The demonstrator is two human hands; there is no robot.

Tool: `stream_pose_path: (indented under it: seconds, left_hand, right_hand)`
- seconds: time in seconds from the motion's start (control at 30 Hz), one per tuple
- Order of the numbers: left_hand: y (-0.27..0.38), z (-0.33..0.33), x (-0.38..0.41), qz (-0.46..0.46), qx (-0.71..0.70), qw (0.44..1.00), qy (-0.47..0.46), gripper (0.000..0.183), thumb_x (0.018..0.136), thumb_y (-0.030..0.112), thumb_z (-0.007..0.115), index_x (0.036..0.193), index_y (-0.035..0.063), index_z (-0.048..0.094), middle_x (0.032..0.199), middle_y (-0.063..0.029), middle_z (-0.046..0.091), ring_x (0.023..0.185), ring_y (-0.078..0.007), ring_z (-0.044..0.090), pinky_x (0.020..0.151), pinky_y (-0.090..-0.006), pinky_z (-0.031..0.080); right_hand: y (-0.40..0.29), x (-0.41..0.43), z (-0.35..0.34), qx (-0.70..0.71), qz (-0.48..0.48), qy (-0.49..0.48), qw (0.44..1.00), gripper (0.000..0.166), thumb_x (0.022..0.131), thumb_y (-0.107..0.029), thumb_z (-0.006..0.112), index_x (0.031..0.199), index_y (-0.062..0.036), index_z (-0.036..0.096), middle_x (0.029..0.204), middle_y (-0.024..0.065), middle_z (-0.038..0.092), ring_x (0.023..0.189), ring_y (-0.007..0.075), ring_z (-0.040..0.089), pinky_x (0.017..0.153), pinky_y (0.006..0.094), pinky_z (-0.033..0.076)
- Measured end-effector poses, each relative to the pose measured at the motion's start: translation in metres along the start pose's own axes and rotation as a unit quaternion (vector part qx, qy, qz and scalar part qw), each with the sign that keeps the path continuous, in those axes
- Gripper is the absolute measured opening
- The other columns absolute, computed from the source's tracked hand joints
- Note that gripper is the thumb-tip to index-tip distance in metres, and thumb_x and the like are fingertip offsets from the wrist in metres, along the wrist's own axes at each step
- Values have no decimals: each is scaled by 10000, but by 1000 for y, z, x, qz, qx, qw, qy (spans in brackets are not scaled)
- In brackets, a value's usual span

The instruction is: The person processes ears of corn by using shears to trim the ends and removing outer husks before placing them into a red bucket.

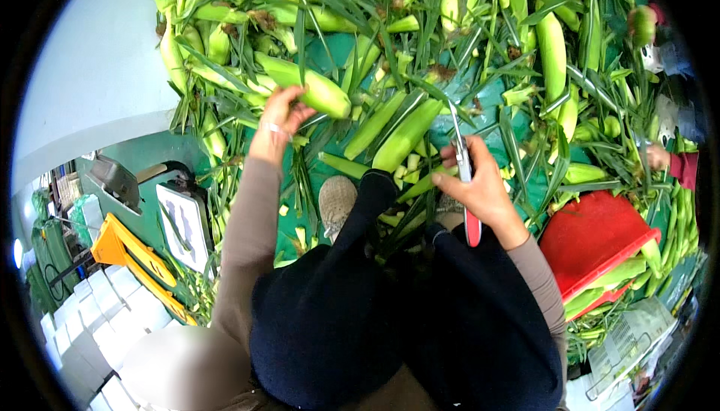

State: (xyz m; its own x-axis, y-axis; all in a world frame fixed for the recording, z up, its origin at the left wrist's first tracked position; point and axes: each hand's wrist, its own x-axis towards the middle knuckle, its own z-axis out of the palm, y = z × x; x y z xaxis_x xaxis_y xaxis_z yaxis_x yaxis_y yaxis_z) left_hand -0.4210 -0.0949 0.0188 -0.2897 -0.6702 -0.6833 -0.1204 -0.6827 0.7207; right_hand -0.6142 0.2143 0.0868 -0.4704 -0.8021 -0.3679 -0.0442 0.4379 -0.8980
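At the edge of the corn pile, my left hand (286, 114) touches a green ear of corn in its husk (313, 88) with its fingertips. Whether the fingers grip the ear cannot be made out. My right hand (478, 180) holds a pair of long-bladed hand shears (463, 158) with a red handle, the blades pointing away from me. Between the hands, another husked-in ear (408, 135) lies by my feet, beside a slimmer green ear (375, 125). Cut stalk pieces (413, 162) and long leaves are scattered around them.
A large heap of unhusked corn (332, 17) spreads ahead. A tipped red tub (596, 236) with ears inside lies at right, near another person's hand (657, 159). At left are a platform scale (183, 225), an orange pallet jack (135, 259) and stacked white boxes (107, 310).
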Motion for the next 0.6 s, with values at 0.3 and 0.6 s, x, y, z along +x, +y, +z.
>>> stream_pose_path:
  seconds: [0.3,0.6]
  left_hand:
    - [-26,44,-138,49,-157,972,-170,495,866,153,585,1308,78,374,1233,-132,516,1135,-275,521,940,-435,464]
    - [2,-3,-105,60,-167,971,-162,420,928,418,459,1061,25,519,936,-146,622,878,-283,621,767,-404,525]
  right_hand:
    - [-68,14,48,-96,-122,-150,976,550,691,-176,758,1119,15,470,899,145,580,841,205,588,749,315,471]
    - [-62,25,42,-213,-49,-87,972,523,692,-107,619,1173,31,464,893,185,571,826,310,585,762,354,469]
